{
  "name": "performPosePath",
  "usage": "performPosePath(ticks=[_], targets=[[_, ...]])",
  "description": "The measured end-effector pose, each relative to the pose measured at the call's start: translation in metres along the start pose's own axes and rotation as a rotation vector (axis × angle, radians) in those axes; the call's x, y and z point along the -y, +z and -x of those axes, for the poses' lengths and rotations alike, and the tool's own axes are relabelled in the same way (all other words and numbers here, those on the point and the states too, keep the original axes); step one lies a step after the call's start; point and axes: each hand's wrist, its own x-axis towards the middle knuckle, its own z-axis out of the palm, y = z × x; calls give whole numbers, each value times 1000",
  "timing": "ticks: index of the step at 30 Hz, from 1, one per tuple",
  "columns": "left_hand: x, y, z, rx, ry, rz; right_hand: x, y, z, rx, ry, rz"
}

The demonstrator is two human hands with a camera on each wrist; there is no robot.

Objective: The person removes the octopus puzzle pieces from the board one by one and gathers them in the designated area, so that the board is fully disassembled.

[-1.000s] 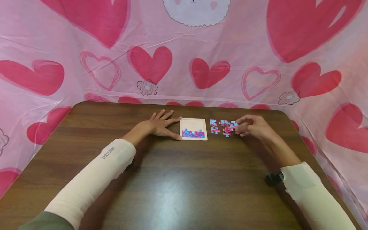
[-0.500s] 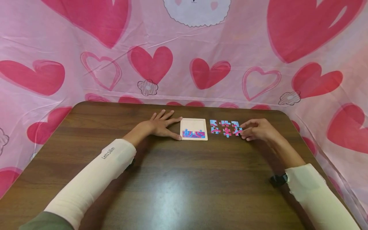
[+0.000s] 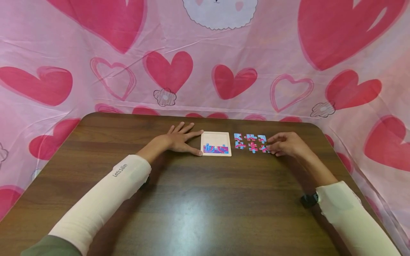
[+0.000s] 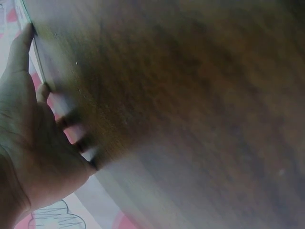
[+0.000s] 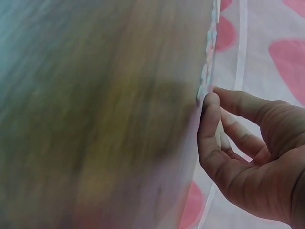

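A square wooden puzzle tray (image 3: pixel 215 138) lies on the table, its bottom row filled with blue, pink and purple jigsaw pieces (image 3: pixel 216 149). Against the tray's left edge rests my left hand (image 3: pixel 179 140), fingers spread, with thumb and index fingertip touching the tray's left corners; the left wrist view shows the hand (image 4: pixel 35 138) flat at the tray's side. Right of the tray, several loose pieces lie in two rows. My right hand (image 3: pixel 288 144) pinches the lower right jigsaw piece (image 3: pixel 264 148) at its right side, partly covering it. In the right wrist view, thumb and index fingertip meet at the piece row (image 5: pixel 208 62).
The dark wooden table (image 3: pixel 192 199) extends toward me and to both sides. A pink cloth with red hearts (image 3: pixel 234 81) hangs behind the table's far edge and around both sides. Between tray and hand lie other loose pieces, among them a middle one (image 3: pixel 253 147).
My right hand has moved a little to the right, and the lower right piece has shifted down, apart from the piece above it. The left hand and tray have stayed still.
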Motion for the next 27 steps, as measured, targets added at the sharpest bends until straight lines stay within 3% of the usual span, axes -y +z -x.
performPosePath(ticks=[10, 19, 27], targets=[[1, 1, -1, -12, 9, 0, 26, 21, -3, -30, -103, 28], [-15, -10, 20, -16, 21, 19, 56, 52, -10, -5, -142, -33], [-8, -6, 14, -10, 37, 37, 71, 80, -19, 52, -179, -52]])
